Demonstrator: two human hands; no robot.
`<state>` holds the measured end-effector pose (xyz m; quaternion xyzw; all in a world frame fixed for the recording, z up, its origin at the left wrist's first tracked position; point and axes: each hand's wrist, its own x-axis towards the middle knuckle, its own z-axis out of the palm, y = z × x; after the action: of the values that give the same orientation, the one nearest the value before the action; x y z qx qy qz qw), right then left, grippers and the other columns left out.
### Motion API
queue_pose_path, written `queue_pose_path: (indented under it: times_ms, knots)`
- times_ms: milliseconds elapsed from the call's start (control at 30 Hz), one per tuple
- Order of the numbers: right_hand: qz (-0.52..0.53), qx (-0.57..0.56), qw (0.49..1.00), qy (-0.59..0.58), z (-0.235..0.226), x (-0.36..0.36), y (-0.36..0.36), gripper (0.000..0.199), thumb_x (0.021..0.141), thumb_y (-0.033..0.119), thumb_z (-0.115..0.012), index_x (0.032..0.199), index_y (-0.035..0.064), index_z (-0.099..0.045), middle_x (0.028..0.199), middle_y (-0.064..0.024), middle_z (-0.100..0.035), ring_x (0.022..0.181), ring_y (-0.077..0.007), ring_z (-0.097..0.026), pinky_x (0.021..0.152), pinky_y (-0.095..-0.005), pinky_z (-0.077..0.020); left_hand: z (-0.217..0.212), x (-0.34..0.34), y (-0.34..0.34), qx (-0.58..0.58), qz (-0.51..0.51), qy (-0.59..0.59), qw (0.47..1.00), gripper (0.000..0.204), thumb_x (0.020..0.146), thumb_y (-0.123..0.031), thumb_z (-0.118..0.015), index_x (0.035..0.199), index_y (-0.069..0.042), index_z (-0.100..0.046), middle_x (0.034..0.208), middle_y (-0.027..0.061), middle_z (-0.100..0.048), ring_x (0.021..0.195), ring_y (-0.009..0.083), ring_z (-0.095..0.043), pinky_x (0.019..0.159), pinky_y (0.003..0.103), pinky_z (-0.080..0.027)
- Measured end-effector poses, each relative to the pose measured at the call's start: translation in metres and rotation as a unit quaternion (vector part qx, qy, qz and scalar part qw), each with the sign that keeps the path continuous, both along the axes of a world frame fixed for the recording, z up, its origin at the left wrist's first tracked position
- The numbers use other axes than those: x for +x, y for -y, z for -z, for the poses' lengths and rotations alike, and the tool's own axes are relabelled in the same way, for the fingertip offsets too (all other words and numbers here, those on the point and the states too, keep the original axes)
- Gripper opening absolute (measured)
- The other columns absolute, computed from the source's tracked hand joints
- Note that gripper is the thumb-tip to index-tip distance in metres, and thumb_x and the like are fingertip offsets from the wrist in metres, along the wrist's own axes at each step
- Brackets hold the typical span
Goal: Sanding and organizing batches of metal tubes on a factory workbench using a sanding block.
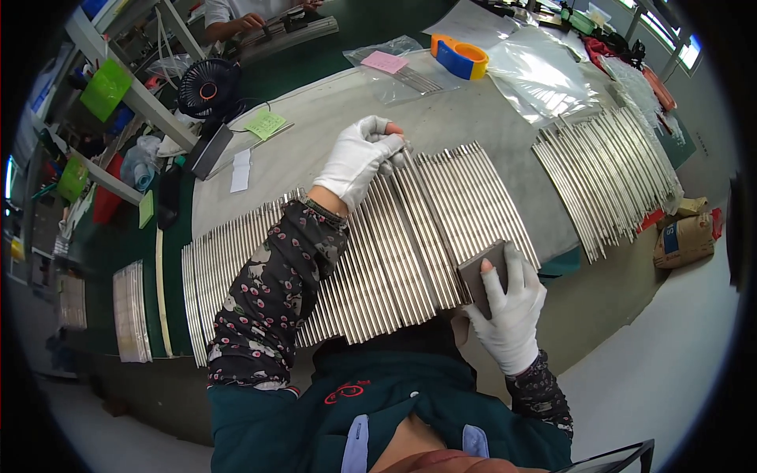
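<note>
A long row of thin silver metal rods lies side by side across a grey table top in front of me. My left hand, in a white glove, rests on the far ends of the rods near the middle of the row, fingers curled on them. My right hand, also gloved in white, grips a small dark grey block and holds it against the near ends of the rods at the right of the row.
A second batch of silver rods lies to the right. Clear plastic bags, an orange and blue tape dispenser, a pink note, green notes and a black fan lie beyond. Another person's hand works at the far side.
</note>
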<state>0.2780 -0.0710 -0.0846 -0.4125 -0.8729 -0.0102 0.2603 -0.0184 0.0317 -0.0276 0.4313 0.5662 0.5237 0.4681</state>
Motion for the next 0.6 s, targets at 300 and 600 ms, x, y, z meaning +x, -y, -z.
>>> queue_pose_path:
  times_ms: [300, 600]
  knots:
    - [-0.014, -0.007, 0.98, -0.2, -0.037, -0.058, -0.05, 0.072, 0.066, 0.018, -0.084, 0.132, 0.0022, -0.058, 0.14, -0.0255, -0.05, 0.119, -0.041, -0.051, 0.102, -0.0488, -0.0426, -0.009, 0.01, 0.019, 0.067, 0.015, -0.002, 0.998, 0.016, 0.098, -0.006, -0.063, 0.114, -0.001, -0.061, 0.097, 0.009, -0.073, 0.078, 0.0075, -0.066, 0.064, 0.019, -0.052]
    - [0.04, 0.09, 0.986, -0.135, -0.061, -0.089, -0.082, 0.056, 0.071, 0.024, -0.08, 0.123, 0.0077, -0.068, 0.134, -0.0258, -0.057, 0.11, -0.0386, -0.058, 0.091, -0.0464, -0.0495, -0.006, 0.014, 0.017, 0.125, 0.013, 0.024, 0.992, 0.014, 0.097, -0.006, -0.067, 0.11, -0.002, -0.063, 0.092, 0.0055, -0.072, 0.08, 0.0093, -0.067, 0.071, 0.022, -0.054]
